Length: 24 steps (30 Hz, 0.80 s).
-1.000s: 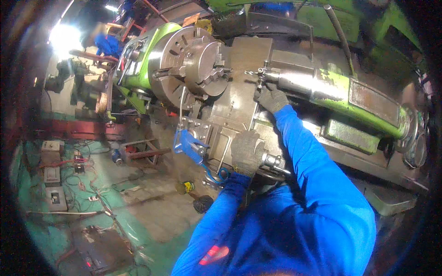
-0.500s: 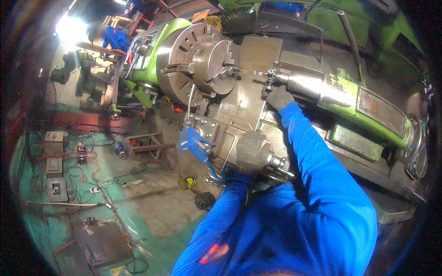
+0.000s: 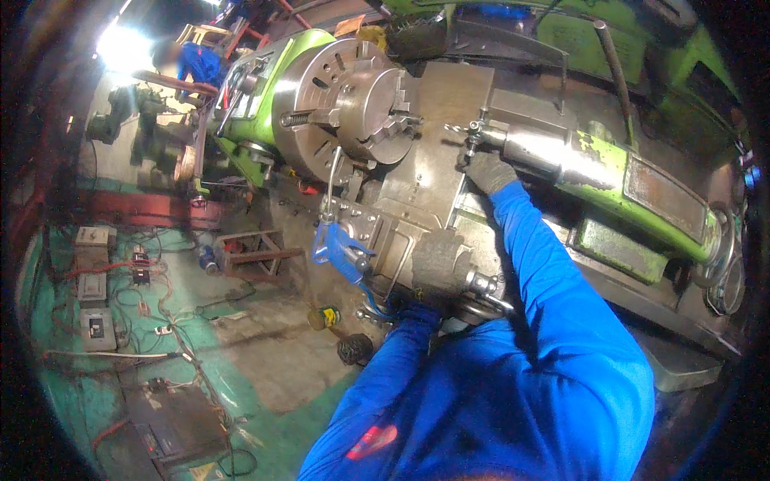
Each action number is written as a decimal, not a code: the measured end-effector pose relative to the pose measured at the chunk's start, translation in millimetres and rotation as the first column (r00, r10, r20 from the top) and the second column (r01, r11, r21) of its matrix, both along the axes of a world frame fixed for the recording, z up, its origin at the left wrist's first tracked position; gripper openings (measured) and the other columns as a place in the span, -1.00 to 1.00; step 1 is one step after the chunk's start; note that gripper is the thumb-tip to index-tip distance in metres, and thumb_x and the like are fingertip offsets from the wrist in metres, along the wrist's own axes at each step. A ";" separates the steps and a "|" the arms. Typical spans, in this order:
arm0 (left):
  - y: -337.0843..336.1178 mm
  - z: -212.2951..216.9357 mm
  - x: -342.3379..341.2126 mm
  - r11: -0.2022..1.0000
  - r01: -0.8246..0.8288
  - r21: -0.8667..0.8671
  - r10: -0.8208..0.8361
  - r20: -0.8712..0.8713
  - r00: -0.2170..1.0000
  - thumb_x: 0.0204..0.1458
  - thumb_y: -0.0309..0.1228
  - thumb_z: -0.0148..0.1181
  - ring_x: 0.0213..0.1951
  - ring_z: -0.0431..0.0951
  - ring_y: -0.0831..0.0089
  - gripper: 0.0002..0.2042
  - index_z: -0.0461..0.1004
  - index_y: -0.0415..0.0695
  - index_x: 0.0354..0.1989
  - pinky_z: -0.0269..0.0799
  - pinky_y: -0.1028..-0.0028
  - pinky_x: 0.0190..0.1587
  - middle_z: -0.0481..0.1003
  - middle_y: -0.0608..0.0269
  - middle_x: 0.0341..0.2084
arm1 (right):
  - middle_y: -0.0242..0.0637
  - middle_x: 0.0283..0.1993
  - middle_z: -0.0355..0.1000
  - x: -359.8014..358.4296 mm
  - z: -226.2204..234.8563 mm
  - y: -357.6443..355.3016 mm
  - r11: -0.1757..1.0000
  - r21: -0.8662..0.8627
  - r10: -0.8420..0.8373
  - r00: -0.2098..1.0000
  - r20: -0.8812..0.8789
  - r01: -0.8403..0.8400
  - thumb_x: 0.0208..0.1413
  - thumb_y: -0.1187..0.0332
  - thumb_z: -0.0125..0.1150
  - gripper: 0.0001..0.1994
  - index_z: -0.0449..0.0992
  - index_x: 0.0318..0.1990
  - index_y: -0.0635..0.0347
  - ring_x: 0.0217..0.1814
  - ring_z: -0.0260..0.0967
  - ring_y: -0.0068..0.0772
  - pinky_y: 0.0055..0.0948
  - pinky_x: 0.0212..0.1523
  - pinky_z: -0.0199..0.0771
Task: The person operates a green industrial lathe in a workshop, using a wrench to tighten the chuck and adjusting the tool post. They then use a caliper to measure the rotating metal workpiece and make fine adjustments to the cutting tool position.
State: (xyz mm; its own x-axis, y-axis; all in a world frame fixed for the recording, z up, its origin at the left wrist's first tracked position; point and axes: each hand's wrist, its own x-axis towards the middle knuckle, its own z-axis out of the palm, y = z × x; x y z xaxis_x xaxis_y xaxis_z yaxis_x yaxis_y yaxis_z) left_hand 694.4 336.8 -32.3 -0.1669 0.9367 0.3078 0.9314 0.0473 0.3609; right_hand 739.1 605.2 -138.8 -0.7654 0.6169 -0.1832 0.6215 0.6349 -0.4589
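Observation:
A drill bit [image 3: 454, 129] points left out of a drill chuck [image 3: 492, 138] on the green lathe's tailstock [image 3: 589, 164]. My right hand [image 3: 490, 172], in a dark grey glove, is closed just below the drill chuck. It appears to grip the chuck key [image 3: 474, 136] set at the chuck's side; the fingers' undersides are hidden. My left hand [image 3: 439, 263], gloved too, lies over the lathe carriage [image 3: 393, 255] with its back up and fingers laid forward. Beside it is a metal handle [image 3: 485, 282]. A blue air gun [image 3: 341, 252] rests left of that hand.
The large round lathe chuck [image 3: 365, 104] stands ahead to the left. A bent metal pipe [image 3: 332, 180] rises near the air gun. Cables and electrical boxes [image 3: 95, 284] lie on the green floor, near a metal stand [image 3: 261, 255]. Another person [image 3: 199, 64] in blue is far left.
My right hand has shifted very slightly at the chuck key. My left hand stays in place on the carriage, and the view has moved a little.

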 end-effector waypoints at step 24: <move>8.2 20.3 -0.5 1.000 0.013 -0.004 -0.013 0.028 1.000 0.05 -0.19 0.29 -0.10 0.59 -0.03 -0.70 0.62 -0.13 -0.15 0.46 0.00 -0.02 0.61 0.01 -0.19 | 0.04 0.26 0.38 -2.3 -158.4 26.2 0.952 -0.269 -0.269 0.826 -0.495 0.148 0.47 0.07 -0.07 -0.64 0.44 0.25 -0.03 0.25 0.36 0.07 -0.20 0.36 0.37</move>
